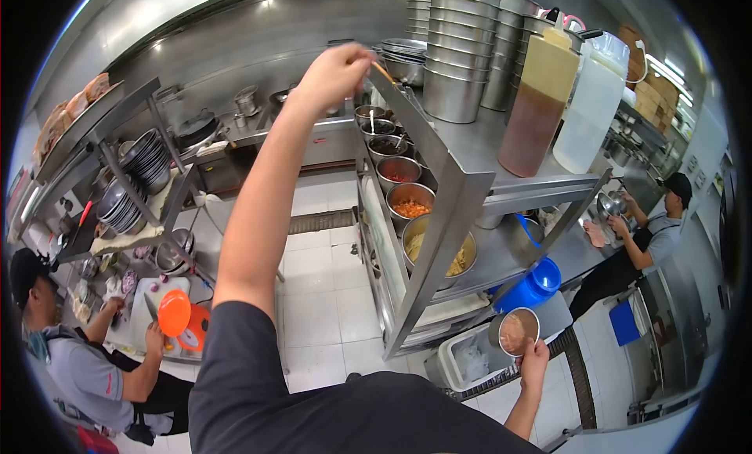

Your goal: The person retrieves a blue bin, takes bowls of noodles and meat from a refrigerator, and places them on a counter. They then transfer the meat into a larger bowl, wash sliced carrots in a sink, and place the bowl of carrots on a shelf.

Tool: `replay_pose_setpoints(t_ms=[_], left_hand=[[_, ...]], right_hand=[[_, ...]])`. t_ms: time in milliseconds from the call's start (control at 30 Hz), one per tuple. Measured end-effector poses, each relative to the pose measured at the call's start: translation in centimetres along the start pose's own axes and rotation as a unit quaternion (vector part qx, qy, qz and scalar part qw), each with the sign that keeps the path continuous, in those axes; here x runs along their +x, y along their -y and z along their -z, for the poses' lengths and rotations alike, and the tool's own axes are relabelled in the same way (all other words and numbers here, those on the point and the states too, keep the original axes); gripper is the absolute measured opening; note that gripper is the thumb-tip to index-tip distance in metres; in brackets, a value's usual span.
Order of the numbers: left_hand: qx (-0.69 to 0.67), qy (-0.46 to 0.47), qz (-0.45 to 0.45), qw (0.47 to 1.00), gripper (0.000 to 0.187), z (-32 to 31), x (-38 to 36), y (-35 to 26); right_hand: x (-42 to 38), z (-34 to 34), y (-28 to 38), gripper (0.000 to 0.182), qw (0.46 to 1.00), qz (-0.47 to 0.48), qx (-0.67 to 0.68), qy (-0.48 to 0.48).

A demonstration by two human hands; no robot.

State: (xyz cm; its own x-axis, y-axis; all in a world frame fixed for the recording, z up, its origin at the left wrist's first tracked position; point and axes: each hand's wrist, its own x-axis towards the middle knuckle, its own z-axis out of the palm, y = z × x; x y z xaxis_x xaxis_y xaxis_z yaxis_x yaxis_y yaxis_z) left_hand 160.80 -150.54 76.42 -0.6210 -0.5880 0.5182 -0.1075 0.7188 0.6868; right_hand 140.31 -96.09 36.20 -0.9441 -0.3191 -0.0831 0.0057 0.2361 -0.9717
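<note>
My left hand [341, 74] is stretched out high at the end of the steel shelf, its fingers closed. A thin orange-brown stick [382, 72] pokes out at the fingertips; its kind cannot be made out. Low on the right, my right hand [534, 361] grips a round steel bowl [497, 333] by its side. Pinkish-beige food [514, 333] lies in this bowl. Beneath the shelf runs a row of steel pots, among them one with pale yellow strips [454, 258] and one with orange diced food [410, 209].
Stacked steel containers [456, 86], an amber squeeze bottle [536, 101] and a whitish bottle [591, 101] stand on the shelf. A blue bucket [540, 278] is near my right hand. One co-worker [90, 368] holds an orange bowl [174, 313]; another [664, 235] handles a metal bowl.
</note>
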Motion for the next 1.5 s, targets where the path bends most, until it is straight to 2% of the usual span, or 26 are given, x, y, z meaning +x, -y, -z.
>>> replay_pose_setpoints(t_ms=[67,167,200,267,300,433,533,667,767,833,933,1000,1133,1267,1333,1400,1500], left_hand=[[0.179,-0.091,-0.156,0.967,0.036,-1.4,6.1,0.8],[0.228,-0.101,-0.241,0.938,0.042,-4.4,12.6,3.5],[0.218,-0.013,-0.236,0.947,0.046,-5.4,15.5,5.9],[0.204,0.112,-0.160,0.959,0.050,-5.5,14.8,5.1],[0.218,0.106,-0.181,0.953,0.050,-5.3,14.5,5.1],[0.260,0.118,-0.118,0.951,0.047,-4.5,11.3,3.7],[0.280,0.132,-0.135,0.941,0.047,-5.0,12.3,4.6],[0.207,-0.004,-0.259,0.944,0.042,-5.7,12.8,6.4],[0.137,-0.148,-0.258,0.945,0.041,-3.9,14.7,8.1],[0.123,-0.180,-0.169,0.961,0.041,-0.7,15.7,9.1],[0.142,-0.156,-0.020,0.977,0.041,2.4,17.4,11.5],[0.179,-0.096,0.023,0.979,0.038,2.4,19.1,13.0],[0.174,-0.061,0.011,0.983,0.047,-1.1,22.4,14.9],[0.220,0.068,-0.016,0.973,0.053,-4.1,26.1,15.1],[0.296,0.119,-0.043,0.947,0.048,-4.8,27.0,15.0],[0.336,0.144,0.013,0.931,0.043,-6.5,31.6,17.7],[0.340,0.143,-0.039,0.929,0.030,-5.8,30.4,16.6]], right_hand=[[-1.3,-0.5,1.2,0.025,1.000,0.006,0.001,-0.012],[-3.2,-1.1,2.2,0.025,0.999,0.010,0.019,-0.033],[-3.9,-1.0,2.3,0.025,0.999,0.010,0.027,-0.043],[-5.3,-0.8,2.2,0.025,0.998,0.013,0.014,-0.064],[-6.1,-0.7,1.8,0.025,0.997,0.011,0.008,-0.073],[-7.3,0.1,0.0,0.025,0.995,-0.024,-0.019,-0.096],[-6.7,0.4,-0.2,0.025,0.994,-0.024,-0.050,-0.097],[-5.7,-0.8,1.1,0.025,0.995,-0.003,-0.040,-0.092],[-5.5,-1.4,1.9,0.025,0.995,0.012,-0.052,-0.080],[-6.1,-1.1,2.4,0.026,0.994,0.012,-0.066,-0.085],[-7.2,-0.9,2.3,0.026,0.991,0.001,-0.072,-0.112],[-8.3,-0.4,1.7,0.027,0.987,-0.010,-0.080,-0.138],[-10.5,-1.0,1.8,0.026,0.980,-0.019,-0.071,-0.185],[-13.3,-2.0,1.8,0.025,0.972,-0.041,-0.057,-0.224],[-14.8,-2.3,1.3,0.025,0.969,-0.056,-0.039,-0.237],[-16.0,-2.5,0.7,0.025,0.965,-0.070,-0.036,-0.251],[-17.8,-3.3,0.7,0.025,0.960,-0.086,-0.018,-0.266]])
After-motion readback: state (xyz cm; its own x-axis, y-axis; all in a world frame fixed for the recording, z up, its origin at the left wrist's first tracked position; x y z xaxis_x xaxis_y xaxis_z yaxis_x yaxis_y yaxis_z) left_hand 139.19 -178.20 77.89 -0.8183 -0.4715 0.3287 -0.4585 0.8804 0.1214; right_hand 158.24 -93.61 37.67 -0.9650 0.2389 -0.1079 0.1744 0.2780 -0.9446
